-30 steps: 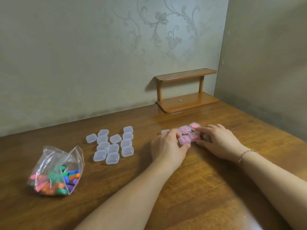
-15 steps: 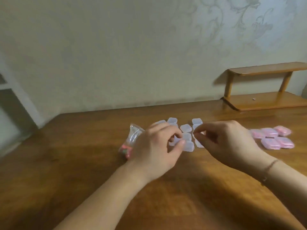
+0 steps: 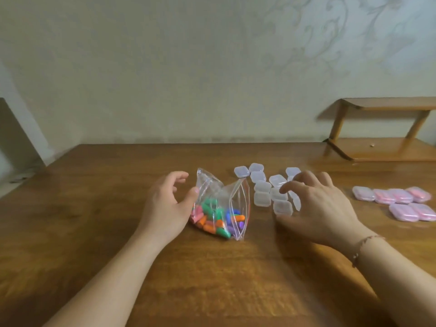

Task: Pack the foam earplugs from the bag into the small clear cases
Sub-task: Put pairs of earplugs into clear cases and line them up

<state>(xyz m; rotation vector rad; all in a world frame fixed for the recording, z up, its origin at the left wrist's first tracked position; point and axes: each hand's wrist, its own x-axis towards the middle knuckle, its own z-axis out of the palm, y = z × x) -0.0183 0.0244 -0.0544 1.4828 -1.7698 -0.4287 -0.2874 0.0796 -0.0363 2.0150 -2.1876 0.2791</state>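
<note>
An open clear zip bag (image 3: 221, 204) lies on the wooden table (image 3: 212, 267), holding several foam earplugs (image 3: 215, 219) in green, orange, pink and purple. My left hand (image 3: 167, 206) is open at the bag's left side, thumb touching the plastic. Several empty small clear cases (image 3: 262, 197) sit closed to the bag's right. My right hand (image 3: 316, 208) hovers open over the right part of that group, fingers spread, hiding some cases. Further right lie several closed cases with pink earplugs inside (image 3: 398, 201).
A small two-tier wooden shelf (image 3: 387, 149) stands at the back right against the wall. The table's left edge (image 3: 35, 175) runs diagonally, with a gap and a grey panel beyond it.
The view swung left, away from the pink-filled cases. My hands left those cases; the left went to the bag, the right spread over the empty cases.
</note>
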